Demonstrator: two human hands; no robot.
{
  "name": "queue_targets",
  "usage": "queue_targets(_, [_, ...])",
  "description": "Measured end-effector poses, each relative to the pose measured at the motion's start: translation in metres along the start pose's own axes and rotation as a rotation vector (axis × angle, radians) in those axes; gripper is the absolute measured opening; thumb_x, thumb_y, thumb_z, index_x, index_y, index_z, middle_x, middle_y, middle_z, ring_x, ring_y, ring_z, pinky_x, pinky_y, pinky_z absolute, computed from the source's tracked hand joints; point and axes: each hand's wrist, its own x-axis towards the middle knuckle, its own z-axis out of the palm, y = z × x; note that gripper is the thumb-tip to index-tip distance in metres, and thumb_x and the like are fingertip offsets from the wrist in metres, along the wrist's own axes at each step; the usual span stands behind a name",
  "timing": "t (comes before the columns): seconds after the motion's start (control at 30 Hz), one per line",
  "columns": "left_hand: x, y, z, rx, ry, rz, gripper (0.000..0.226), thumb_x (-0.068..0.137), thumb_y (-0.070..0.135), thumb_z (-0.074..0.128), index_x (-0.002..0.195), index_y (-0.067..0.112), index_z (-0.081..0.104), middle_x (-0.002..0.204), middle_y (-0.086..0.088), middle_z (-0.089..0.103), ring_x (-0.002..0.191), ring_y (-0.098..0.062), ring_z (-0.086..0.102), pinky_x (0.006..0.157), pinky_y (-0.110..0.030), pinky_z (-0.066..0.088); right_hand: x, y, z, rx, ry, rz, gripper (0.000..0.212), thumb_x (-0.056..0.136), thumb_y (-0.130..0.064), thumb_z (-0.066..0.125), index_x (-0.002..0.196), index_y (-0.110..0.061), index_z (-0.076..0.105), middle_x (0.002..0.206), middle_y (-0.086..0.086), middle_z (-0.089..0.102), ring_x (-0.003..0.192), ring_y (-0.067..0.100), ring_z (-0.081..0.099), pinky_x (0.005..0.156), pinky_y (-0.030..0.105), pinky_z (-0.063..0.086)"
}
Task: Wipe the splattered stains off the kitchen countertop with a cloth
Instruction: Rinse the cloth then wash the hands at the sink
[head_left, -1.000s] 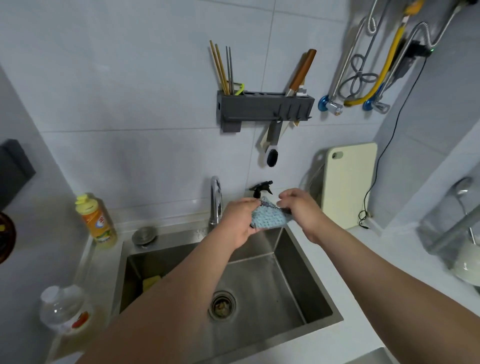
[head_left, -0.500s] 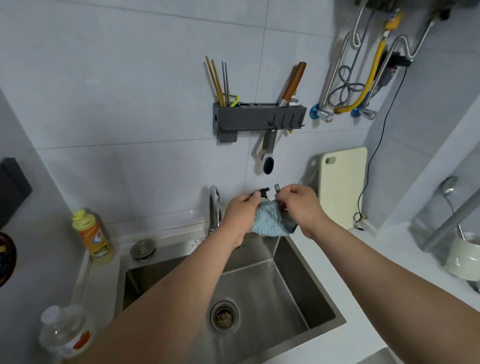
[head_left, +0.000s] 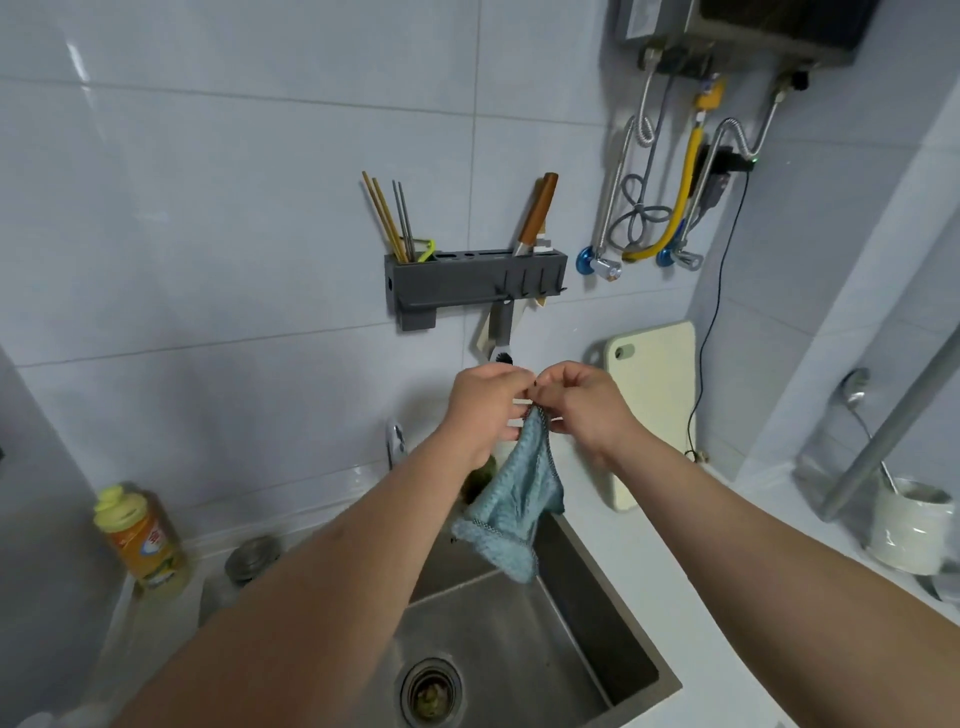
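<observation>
The cloth hangs over the sink; the left hand and right hand both pinch its top corner.

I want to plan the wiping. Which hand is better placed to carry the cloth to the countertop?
Probably the right hand. It pinches the cloth at its top edge, and the white countertop lies on its side of the sink. The left hand also holds the cloth, but farther away.

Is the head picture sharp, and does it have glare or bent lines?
Head view: the cloth and both hands are fairly sharp; the forearms at the bottom look softer; pale glare streaks lie on the wall tiles; the wide lens curves the tile lines and the sink edges.
</observation>
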Motion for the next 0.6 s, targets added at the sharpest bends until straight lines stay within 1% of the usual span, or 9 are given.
queue_targets(0.07, [0.013,0.011,0.01,0.009,0.006,-0.022,0.005,0.094,0.012,0.07,0.098,0.012,0.07,0.09,-0.01,0.077,0.083,-0.027,0.078,0.073,-0.048,0.065,0.007,-0.003,-0.009,0.022,0.011,0.013,0.006,0.083,-0.006,0.071,0.083,-0.01,0.067,0.075,0.01,0.065,0.067,0.022,0.061,0.061,0.033,0.053])
queue_targets(0.13, [0.026,0.02,0.02,0.058,-0.005,-0.038,0.006,0.096,0.013,0.07,0.101,0.011,0.068,0.089,-0.008,0.076,0.078,-0.023,0.077,0.061,-0.04,0.063,0.014,-0.005,-0.017,0.074,0.009,0.044,0.003,0.084,-0.012,0.07,0.083,-0.013,0.067,0.075,0.008,0.068,0.065,0.021,0.063,0.057,0.03,0.053])
queue_targets(0.17, [0.034,0.027,0.026,0.109,-0.018,-0.035,0.009,0.097,0.016,0.07,0.104,0.01,0.068,0.09,-0.007,0.075,0.077,-0.022,0.076,0.057,-0.035,0.06,0.02,-0.008,-0.024,0.091,0.014,0.05,0.004,0.084,-0.017,0.07,0.084,-0.015,0.066,0.076,0.006,0.07,0.065,0.02,0.063,0.056,0.029,0.052])
queue_targets(0.23, [0.047,0.036,0.035,0.181,-0.031,-0.023,0.016,0.097,0.02,0.072,0.107,0.007,0.069,0.092,-0.008,0.075,0.079,-0.022,0.076,0.058,-0.033,0.059,0.033,-0.01,-0.036,0.101,0.012,0.053,0.006,0.084,-0.024,0.071,0.085,-0.019,0.068,0.08,0.003,0.071,0.067,0.017,0.062,0.06,0.029,0.051])
queue_targets(0.33, [0.065,0.048,0.044,0.166,-0.005,-0.036,0.019,0.095,0.018,0.075,0.105,0.004,0.069,0.09,-0.01,0.077,0.082,-0.027,0.078,0.067,-0.041,0.063,0.056,-0.014,-0.05,0.106,-0.023,0.034,0.005,0.087,-0.023,0.072,0.086,-0.019,0.072,0.081,0.003,0.072,0.068,0.016,0.061,0.063,0.028,0.051])
queue_targets(0.37, [0.071,0.05,0.047,0.155,0.001,-0.043,0.018,0.094,0.017,0.076,0.103,0.003,0.069,0.085,-0.009,0.077,0.079,-0.026,0.079,0.067,-0.041,0.064,0.064,-0.016,-0.055,0.105,-0.029,0.027,0.005,0.087,-0.022,0.072,0.086,-0.018,0.073,0.08,0.004,0.073,0.067,0.015,0.061,0.062,0.027,0.051])
queue_targets(0.47, [0.089,0.056,0.057,0.081,0.037,-0.055,0.013,0.093,0.013,0.076,0.094,0.003,0.068,0.069,-0.004,0.076,0.063,-0.02,0.077,0.052,-0.033,0.06,0.094,-0.022,-0.068,0.082,-0.06,0.014,0.003,0.088,-0.015,0.072,0.087,-0.012,0.074,0.082,0.011,0.074,0.064,0.014,0.061,0.059,0.026,0.051])
queue_targets(0.53, [0.102,0.058,0.067,0.035,0.069,-0.076,0.009,0.095,0.013,0.073,0.092,0.005,0.07,0.074,-0.005,0.076,0.064,-0.02,0.076,0.052,-0.032,0.06,0.115,-0.025,-0.076,0.053,-0.067,0.008,0.003,0.086,-0.01,0.071,0.085,-0.01,0.074,0.079,0.014,0.072,0.061,0.015,0.06,0.056,0.025,0.05])
queue_targets(0.6, [0.113,0.057,0.075,-0.006,0.101,-0.097,0.009,0.097,0.014,0.068,0.093,0.007,0.072,0.081,-0.007,0.075,0.066,-0.02,0.074,0.058,-0.032,0.063,0.133,-0.028,-0.08,0.035,-0.063,0.006,0.005,0.084,-0.01,0.067,0.082,-0.009,0.072,0.071,0.01,0.068,0.059,0.016,0.059,0.055,0.025,0.047])
